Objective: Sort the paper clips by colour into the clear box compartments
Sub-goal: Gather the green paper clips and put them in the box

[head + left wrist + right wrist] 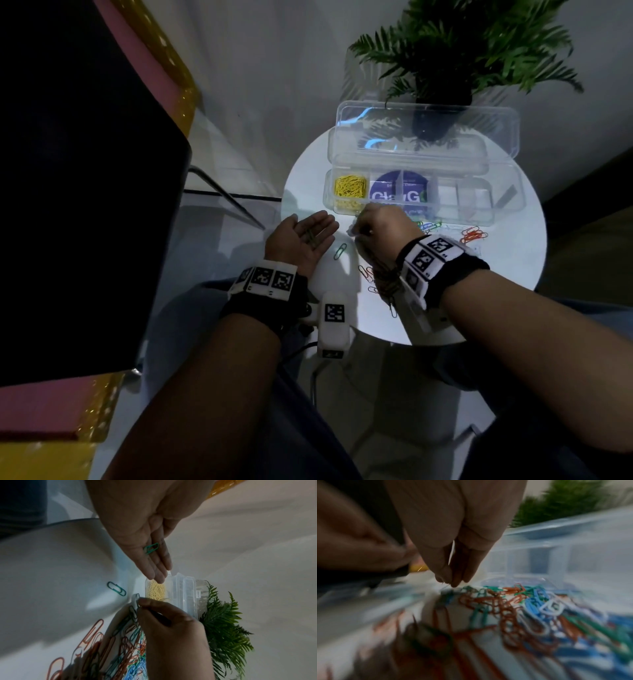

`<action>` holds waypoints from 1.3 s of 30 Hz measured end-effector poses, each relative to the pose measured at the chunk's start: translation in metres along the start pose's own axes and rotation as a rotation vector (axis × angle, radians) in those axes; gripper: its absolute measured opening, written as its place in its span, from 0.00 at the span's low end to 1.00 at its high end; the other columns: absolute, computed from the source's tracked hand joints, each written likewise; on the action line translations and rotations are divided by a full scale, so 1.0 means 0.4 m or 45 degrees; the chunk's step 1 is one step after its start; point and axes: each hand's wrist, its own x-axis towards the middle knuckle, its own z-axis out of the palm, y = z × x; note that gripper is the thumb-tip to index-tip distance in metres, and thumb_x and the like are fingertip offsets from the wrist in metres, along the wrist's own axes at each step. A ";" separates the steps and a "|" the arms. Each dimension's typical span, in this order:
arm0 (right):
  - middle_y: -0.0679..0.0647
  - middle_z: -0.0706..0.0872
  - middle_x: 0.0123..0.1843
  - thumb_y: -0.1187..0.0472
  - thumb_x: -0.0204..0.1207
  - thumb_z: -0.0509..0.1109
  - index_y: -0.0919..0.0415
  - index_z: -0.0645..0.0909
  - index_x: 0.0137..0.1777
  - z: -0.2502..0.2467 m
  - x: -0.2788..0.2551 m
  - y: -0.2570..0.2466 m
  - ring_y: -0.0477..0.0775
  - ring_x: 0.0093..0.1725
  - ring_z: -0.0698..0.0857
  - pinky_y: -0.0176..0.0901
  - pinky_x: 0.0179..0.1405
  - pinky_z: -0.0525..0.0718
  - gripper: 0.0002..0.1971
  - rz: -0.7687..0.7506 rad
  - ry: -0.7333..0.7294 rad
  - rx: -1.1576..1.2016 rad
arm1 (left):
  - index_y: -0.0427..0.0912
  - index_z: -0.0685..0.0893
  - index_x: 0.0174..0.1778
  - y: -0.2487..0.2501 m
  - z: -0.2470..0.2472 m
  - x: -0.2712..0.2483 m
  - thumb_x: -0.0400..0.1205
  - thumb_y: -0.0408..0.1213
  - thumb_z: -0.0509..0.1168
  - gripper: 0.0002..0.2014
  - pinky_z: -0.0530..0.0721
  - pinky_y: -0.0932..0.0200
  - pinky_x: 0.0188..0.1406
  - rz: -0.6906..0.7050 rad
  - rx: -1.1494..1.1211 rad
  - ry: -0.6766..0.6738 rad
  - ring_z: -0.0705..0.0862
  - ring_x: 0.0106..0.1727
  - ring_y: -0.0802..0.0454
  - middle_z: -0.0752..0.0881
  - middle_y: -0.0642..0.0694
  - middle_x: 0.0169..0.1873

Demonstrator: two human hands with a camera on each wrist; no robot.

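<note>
The left hand (301,240) is lying palm up over the near left edge of the round white desk (507,308), with its fingers straight and relaxed. A few green clips (150,548) are resting loose on its palm; the fingers are not curling around them. The right hand (380,228) is hovering just in front of the clear box (510,202), with its fingertips (143,601) drawn together and pinching a pale clip (136,600). In the right wrist view the picture is blurred, so the pinch is not showing clearly there.

The clear box is standing open at the far side of the desk, with its lid (424,133) leaning back against a green plant (479,44). Its leftmost compartment is holding the yellow clips (349,192). The compartments to the right are looking empty of clips, and a purple label (399,193) is showing through the bottom.

One green clip (340,251) is lying alone on the desk between the two hands. The mixed pile of clips (522,608), orange, green, blue and white, is spreading on the desk in front of the box and under the right wrist. Some orange clips (474,234) are lying apart at the right.
</note>
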 end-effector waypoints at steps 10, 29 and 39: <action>0.58 0.91 0.49 0.69 0.74 0.69 0.63 0.89 0.50 -0.076 -0.010 -0.125 0.52 0.48 0.87 0.36 0.51 0.81 0.09 -0.100 0.114 0.379 | 0.34 0.79 0.43 -0.020 0.022 -0.001 0.89 0.42 0.47 0.20 0.82 0.53 0.44 -0.069 -0.046 -0.016 0.83 0.43 0.45 0.85 0.38 0.40; 0.65 0.73 0.59 0.63 0.81 0.55 0.69 0.76 0.58 0.006 -0.003 -0.026 0.66 0.53 0.82 0.56 0.49 0.81 0.13 0.115 -0.229 -0.398 | 0.31 0.81 0.43 0.011 0.007 -0.009 0.89 0.42 0.44 0.24 0.77 0.55 0.60 -0.001 -0.061 0.006 0.76 0.72 0.41 0.84 0.34 0.56; 0.63 0.80 0.57 0.57 0.80 0.56 0.65 0.81 0.53 0.016 -0.001 -0.070 0.63 0.58 0.80 0.49 0.54 0.78 0.15 -0.149 -0.398 -0.335 | 0.33 0.80 0.43 0.038 -0.011 -0.004 0.89 0.42 0.43 0.24 0.75 0.54 0.62 0.139 -0.161 0.070 0.77 0.71 0.42 0.81 0.36 0.64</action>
